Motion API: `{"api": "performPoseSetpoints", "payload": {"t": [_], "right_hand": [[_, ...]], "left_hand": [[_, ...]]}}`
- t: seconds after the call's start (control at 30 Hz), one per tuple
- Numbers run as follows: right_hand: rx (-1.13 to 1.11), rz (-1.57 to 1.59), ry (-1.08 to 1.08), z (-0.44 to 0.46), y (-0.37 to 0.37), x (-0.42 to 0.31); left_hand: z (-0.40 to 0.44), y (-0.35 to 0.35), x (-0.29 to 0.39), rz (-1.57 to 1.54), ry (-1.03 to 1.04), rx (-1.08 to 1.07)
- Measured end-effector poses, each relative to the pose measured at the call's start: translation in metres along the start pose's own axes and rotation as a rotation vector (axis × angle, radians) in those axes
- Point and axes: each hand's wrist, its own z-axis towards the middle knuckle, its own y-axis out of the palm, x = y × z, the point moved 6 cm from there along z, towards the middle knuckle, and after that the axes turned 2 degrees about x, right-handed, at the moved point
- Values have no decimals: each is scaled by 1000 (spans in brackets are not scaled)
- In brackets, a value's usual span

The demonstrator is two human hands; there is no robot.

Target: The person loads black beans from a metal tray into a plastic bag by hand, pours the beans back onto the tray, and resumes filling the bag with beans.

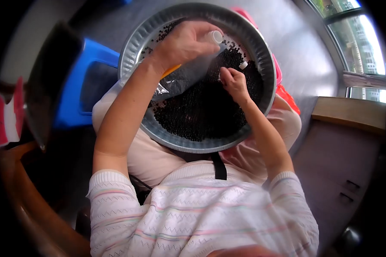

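A round metal tray (134,64) rests on the person's lap, holding many small black grains (193,113). Over its upper part my left hand (184,43) is closed around a clear bottle with a white open neck (216,37). My right hand (234,84) hovers above the grains, fingers pinched together; whatever lies between them is too small to make out. A small white cap (243,65) lies on the grains above and right of my right hand. Below my left hand is a clear plastic bag (169,85), with a yellow-orange item (170,71) beside it.
A blue plastic stool (70,96) stands left of the tray. Pink and red items (287,99) show beyond the tray's right side. A cabinet (334,158) is at the right, below a window (356,43). A red and white object (8,115) is at the far left.
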Motion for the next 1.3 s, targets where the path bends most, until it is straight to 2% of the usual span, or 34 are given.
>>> {"api": "performPoseSetpoints", "payload": {"t": [0.03,0.17,0.33,0.43,0.6,0.67,0.77,0.83,1.3], "right_hand": [[-44,260,198,-3,1,-3],[-98,921,199,-5,-5,-49],[-207,1170,25,0,-3,-123],[-257,1216,-67,6,5,-158],[-218,1134,-211,14,22,-192],[-156,1071,-271,16,26,-198],[-85,1002,-345,16,30,-201],[-39,956,-397,14,32,-202],[-13,974,-448,15,32,-201]], "left_hand": [[0,-1,-2,-14,-1,11],[-4,-3,-2,-28,-18,48],[-7,-2,-10,-106,-22,38],[-10,2,-12,-177,10,56],[-13,5,-12,-295,-11,50],[-12,5,-17,-359,-58,-13],[-13,3,-18,-374,-56,7],[-13,3,-15,-417,8,-4],[-12,1,-8,-359,59,10]]}}
